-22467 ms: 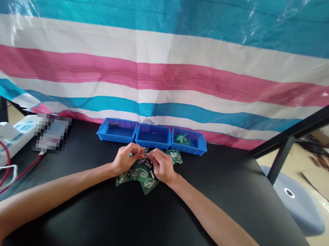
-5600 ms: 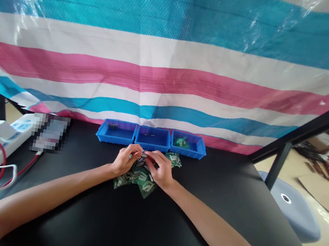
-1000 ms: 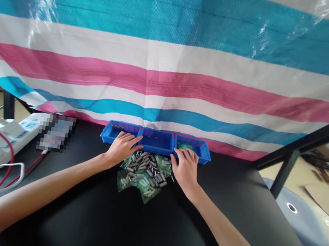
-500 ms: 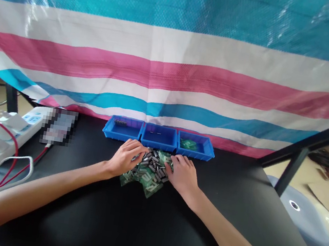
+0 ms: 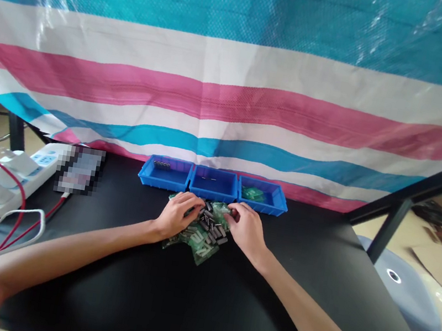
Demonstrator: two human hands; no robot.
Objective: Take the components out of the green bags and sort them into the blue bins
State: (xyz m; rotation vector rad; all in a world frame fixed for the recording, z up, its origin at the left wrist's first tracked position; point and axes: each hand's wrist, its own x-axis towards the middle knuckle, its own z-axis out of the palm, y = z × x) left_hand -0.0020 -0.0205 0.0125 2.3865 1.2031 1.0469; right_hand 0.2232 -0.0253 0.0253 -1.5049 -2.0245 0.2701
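Observation:
A pile of small dark metal cylinders [image 5: 216,233] lies on the black table, mixed with green plastic bags [image 5: 201,253] that hold more metal pieces. My left hand [image 5: 176,217] rests over the pile's left side, thumb and fingers pinched together; whatever they hold is hidden. On the other side, my right hand [image 5: 249,230] has its fingers closed at the edge of a crumpled green plastic bag [image 5: 220,210]. Behind the pile stand three blue bins: the left bin [image 5: 163,183] contains several small metal pieces, the middle bin [image 5: 212,193] a few tiny ones, and the right bin [image 5: 270,209] green plastic.
A white power strip [image 5: 42,165] with plugs and red and white cables lies at the left, beside a blurred-out phone-like device [image 5: 81,170]. A striped sheet [image 5: 223,99] hangs behind the table. Right of the table is a grey stool [image 5: 413,299].
My left hand has shifted slightly right over the pile. The fingers of my right hand have curled closer around the green plastic, and its thumb has moved up.

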